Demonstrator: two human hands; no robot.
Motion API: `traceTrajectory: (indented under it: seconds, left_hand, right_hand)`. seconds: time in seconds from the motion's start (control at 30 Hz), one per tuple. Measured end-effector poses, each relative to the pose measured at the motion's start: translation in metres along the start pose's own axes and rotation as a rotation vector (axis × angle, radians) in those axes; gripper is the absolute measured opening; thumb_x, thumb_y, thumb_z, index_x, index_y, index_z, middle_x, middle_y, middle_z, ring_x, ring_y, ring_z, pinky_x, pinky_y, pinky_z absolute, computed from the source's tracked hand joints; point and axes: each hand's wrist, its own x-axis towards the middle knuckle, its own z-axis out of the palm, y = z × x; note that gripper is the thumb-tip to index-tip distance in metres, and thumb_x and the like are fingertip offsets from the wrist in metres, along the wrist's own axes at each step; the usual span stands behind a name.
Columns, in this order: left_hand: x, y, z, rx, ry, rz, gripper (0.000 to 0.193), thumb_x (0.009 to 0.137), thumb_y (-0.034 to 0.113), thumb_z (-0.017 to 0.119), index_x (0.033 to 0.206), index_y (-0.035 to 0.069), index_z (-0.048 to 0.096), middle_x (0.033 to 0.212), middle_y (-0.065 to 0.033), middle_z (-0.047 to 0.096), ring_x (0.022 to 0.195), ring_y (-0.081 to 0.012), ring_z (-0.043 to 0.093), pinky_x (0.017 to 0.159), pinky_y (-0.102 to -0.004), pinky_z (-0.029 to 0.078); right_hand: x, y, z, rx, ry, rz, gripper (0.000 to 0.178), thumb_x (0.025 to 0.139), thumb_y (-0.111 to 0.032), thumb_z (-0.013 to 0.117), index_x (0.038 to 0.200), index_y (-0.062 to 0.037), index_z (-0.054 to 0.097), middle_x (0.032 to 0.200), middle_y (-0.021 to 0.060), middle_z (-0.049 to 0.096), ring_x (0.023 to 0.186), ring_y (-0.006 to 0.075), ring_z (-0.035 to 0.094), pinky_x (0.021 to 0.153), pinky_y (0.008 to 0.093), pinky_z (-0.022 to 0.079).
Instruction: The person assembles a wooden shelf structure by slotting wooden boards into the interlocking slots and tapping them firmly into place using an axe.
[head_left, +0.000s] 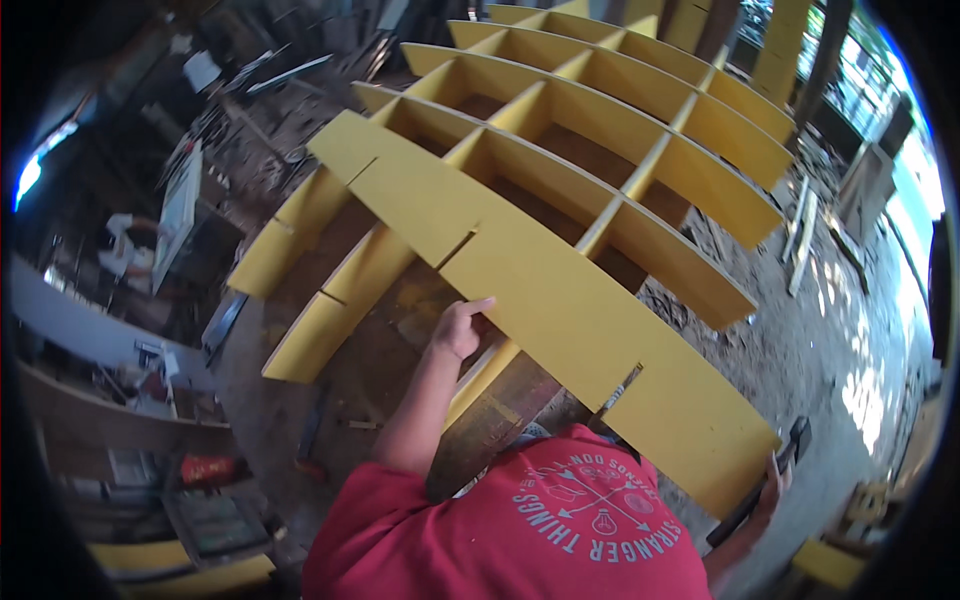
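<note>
A long yellow board with slots cut into one edge lies slanting across the view, held over the near end of a yellow lattice frame. My left hand is closed on its near edge, thumb on the face and the other fingers hidden beneath. At the board's right end, my right hand grips what looks like a hammer with a dark head, and touches the board's end as well. The lattice frame consists of several crossing curved boards. Two slotted ends of its boards stick out to the left of my left hand.
Wood scraps lie on the dusty floor to the right. On the left stand a bench with clutter and a red object. More yellow boards lie at the lower left, with another yellow piece at the lower right.
</note>
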Motion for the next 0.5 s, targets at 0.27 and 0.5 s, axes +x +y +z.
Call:
traceTrajectory:
  seconds: [0.27, 0.5]
  left_hand:
    - [0.012, 0.009, -0.004, -0.037, 0.074, 0.173, 0.043, 0.095, 0.012, 0.077, 0.135, 0.0, 0.068, 0.131, -0.012, 0.075, 0.123, -0.0273, 0.07, 0.111, -0.043, 0.053]
    - [0.071, 0.057, -0.013, -0.172, 0.261, 0.529, 0.045, 0.1, 0.012, 0.075, 0.14, -0.003, 0.065, 0.133, -0.0144, 0.073, 0.121, -0.0278, 0.07, 0.109, -0.0421, 0.054]
  right_hand:
    - [0.033, 0.023, 0.006, -0.007, -0.079, -0.088, 0.025, 0.098, -0.019, 0.077, 0.115, -0.0017, 0.071, 0.095, -0.0015, 0.07, 0.083, 0.0115, 0.062, 0.077, 0.0275, 0.049]
    - [-0.011, -0.07, 0.164, 0.196, -0.097, -0.034, 0.025, 0.095, -0.017, 0.076, 0.114, -0.0016, 0.069, 0.094, -0.0001, 0.07, 0.081, 0.0126, 0.063, 0.076, 0.028, 0.05]
